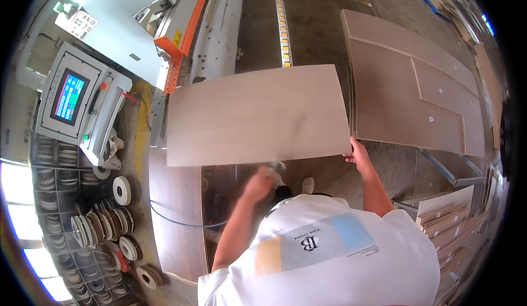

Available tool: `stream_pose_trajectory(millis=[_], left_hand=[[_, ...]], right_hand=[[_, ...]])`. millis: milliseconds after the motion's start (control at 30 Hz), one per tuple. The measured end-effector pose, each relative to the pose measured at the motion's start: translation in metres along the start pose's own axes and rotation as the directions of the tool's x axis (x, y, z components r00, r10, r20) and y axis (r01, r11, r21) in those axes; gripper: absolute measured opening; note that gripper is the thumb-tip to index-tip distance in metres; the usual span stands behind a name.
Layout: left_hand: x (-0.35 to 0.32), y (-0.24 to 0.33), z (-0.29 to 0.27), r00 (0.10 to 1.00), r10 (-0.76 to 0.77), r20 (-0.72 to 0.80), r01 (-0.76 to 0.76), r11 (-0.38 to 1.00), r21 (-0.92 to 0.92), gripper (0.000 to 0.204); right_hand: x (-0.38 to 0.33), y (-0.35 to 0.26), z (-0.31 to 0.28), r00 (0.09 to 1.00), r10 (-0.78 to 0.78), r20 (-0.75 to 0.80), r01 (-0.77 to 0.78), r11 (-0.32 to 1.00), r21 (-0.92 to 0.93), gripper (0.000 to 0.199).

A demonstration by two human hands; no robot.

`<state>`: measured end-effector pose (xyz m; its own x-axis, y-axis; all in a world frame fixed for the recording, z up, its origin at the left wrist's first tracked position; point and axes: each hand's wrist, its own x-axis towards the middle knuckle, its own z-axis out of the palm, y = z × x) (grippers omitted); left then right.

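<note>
A wide beige board (258, 116) lies flat in front of me, its far left part at the edge of a long machine. My right hand (358, 155) is closed on the near right corner of this board, with the thumb along the side edge. Just below the board's near edge, my left hand (261, 184) is smeared by motion. Its fingers are curled around a small silvery tool (278, 166), too blurred for me to tell its kind. A dark hose (181, 222) curves toward my left forearm and passes out of sight behind it.
On the left stands a control panel (70, 97) with a lit screen, above several rolls of edge banding (104, 223). An orange guard (174, 64) and a roller rail (282, 26) lie beyond the board. Stacked panels (395, 97) fill the right, over a metal frame (439, 166).
</note>
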<state>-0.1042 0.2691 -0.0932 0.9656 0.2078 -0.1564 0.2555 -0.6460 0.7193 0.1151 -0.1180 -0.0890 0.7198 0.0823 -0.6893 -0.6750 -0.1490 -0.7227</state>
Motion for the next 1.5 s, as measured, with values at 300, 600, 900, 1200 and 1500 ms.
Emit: stream_pose_trajectory(millis=[300, 600, 900, 1200, 1500], left_hand=[[-0.128, -0.085, -0.121, 0.441, -0.862, -0.25, 0.674, 0.502, -0.542, 0.021], [-0.177, 0.038, -0.061, 0.764, -0.6, 0.239, 0.594, 0.798, 0.104, 0.044], [-0.212, -0.013, -0.093, 0.744, -0.661, -0.1, 0.666, 0.746, 0.023, 0.044], [-0.243, -0.009, -0.094, 0.695, -0.709, -0.122, 0.714, 0.7, 0.005, 0.039], [-0.189, 0.074, -0.064, 0.711, -0.597, 0.37, 0.569, 0.799, 0.195, 0.044]], right_hand=[[0.011, 0.016, -0.013, 0.996, -0.052, 0.077, 0.049, 0.998, 0.04, 0.049], [0.02, 0.005, -0.013, 0.999, -0.041, 0.027, 0.039, 0.996, 0.085, 0.041], [0.014, -0.005, -0.011, 0.999, -0.054, 0.0, 0.053, 0.973, -0.223, 0.05], [0.021, -0.011, -0.021, 0.994, 0.078, 0.077, -0.04, 0.913, -0.406, 0.066], [0.032, -0.021, -0.021, 0.997, 0.08, -0.004, -0.077, 0.943, -0.323, 0.065]])
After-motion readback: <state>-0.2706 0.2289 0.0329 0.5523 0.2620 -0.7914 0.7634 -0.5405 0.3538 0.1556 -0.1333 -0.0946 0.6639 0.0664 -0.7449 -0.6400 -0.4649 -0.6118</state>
